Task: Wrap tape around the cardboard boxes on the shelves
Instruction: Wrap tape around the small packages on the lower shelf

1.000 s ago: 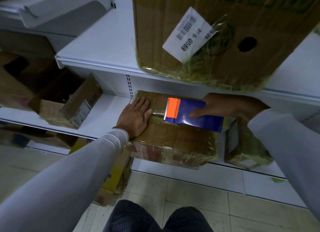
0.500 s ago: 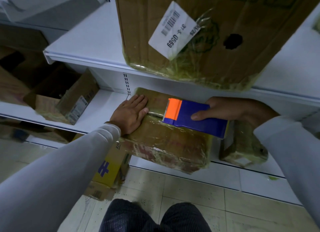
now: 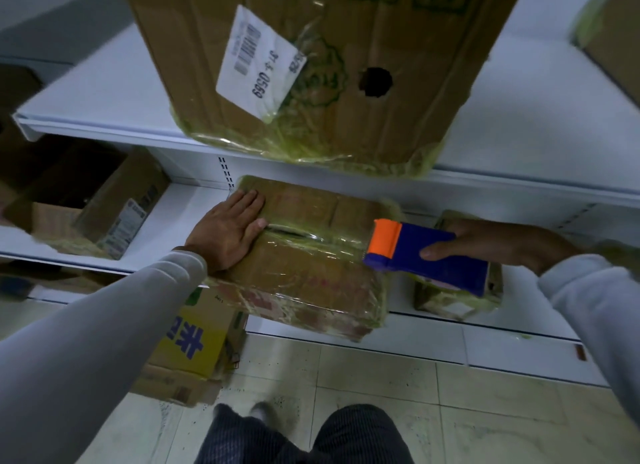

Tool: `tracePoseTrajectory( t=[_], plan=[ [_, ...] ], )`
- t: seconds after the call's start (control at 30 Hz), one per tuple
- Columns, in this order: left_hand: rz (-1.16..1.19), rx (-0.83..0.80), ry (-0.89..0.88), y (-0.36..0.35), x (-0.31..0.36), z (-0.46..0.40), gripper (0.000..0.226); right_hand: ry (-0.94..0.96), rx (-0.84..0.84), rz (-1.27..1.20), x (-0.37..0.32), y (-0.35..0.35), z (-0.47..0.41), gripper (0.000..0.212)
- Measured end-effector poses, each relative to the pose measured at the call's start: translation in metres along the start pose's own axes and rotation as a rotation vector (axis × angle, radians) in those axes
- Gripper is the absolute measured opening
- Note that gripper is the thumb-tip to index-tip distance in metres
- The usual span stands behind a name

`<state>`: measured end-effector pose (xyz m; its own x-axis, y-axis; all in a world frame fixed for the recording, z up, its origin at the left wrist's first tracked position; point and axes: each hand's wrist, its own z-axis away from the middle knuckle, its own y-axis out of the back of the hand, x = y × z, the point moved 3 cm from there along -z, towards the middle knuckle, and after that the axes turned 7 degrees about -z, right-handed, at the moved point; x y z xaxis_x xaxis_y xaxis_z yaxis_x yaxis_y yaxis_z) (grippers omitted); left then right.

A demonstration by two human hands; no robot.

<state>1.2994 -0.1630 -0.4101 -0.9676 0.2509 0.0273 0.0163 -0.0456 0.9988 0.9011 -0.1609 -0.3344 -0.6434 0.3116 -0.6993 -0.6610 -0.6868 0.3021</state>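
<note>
The left hand [image 3: 228,229] lies flat, fingers straight, pressing the left end of a film-wrapped box [image 3: 304,255] that juts over the edge of the lower shelf [image 3: 180,214]. The right hand [image 3: 485,245] grips a blue dispenser [image 3: 429,257], its orange end at the box's right edge. A bigger box [image 3: 346,65] sits on the shelf above.

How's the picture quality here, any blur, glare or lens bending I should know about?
Head view: dim, bluish light overall; the upper shelf edge bows from wide-angle distortion; motion blur smears the open box at far left; glare streaks the tape on the middle box between the left hand and the tape dispenser; the big box's label stays readable.
</note>
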Motion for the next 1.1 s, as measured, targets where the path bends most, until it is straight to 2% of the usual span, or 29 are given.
tracePoseTrajectory(
  t=[0.1,0.17,0.23,0.3,0.4,0.47,0.57,0.67,0.73,0.8,0.87,1.0,1.03,1.1],
  plan=[
    [-0.045,-0.025,0.014,0.002,0.004,0.0,0.081,0.0,0.002,-0.029,0.014,-0.004,-0.007,0.099],
    [-0.091,-0.046,0.034,0.005,0.007,0.0,0.081,-0.002,-0.007,-0.057,0.017,-0.007,-0.009,0.097],
    [-0.099,-0.045,0.049,0.01,0.02,0.001,0.078,0.0,0.006,-0.058,0.017,-0.008,-0.011,0.085],
    [-0.028,-0.007,-0.026,0.013,0.058,-0.002,0.074,0.006,0.002,-0.07,0.017,-0.009,-0.011,0.078],
    [0.046,0.065,-0.178,0.007,0.135,-0.013,0.067,0.023,-0.009,-0.113,0.022,-0.013,-0.01,0.087],
    [0.053,0.034,-0.155,0.003,0.155,-0.017,0.069,0.024,-0.023,-0.147,0.027,-0.015,-0.011,0.092],
    [0.074,0.047,-0.176,0.002,0.143,-0.015,0.072,0.026,-0.037,-0.167,0.031,-0.016,-0.01,0.082],
    [0.091,0.038,-0.184,0.004,0.136,-0.018,0.073,0.038,-0.064,-0.123,0.03,-0.009,-0.006,0.084],
    [0.098,0.014,-0.169,0.005,0.138,-0.021,0.075,0.029,-0.063,-0.085,0.034,0.006,0.006,0.074],
    [0.082,0.005,-0.168,0.003,0.139,-0.022,0.075,0.006,-0.031,-0.054,0.047,0.026,0.025,0.063],
    [0.074,0.006,-0.162,0.002,0.138,-0.022,0.075,-0.042,-0.025,-0.037,0.064,0.041,0.044,0.06],
    [0.052,0.02,-0.159,0.003,0.142,-0.022,0.07,-0.065,0.052,-0.031,0.079,0.034,0.044,0.05],
    [0.044,0.035,-0.158,0.003,0.143,-0.021,0.066,-0.049,0.073,-0.019,0.079,0.029,0.039,0.05],
    [0.029,0.055,-0.172,0.006,0.148,-0.018,0.057,-0.034,0.113,0.015,0.079,0.024,0.028,0.063]
  ],
)
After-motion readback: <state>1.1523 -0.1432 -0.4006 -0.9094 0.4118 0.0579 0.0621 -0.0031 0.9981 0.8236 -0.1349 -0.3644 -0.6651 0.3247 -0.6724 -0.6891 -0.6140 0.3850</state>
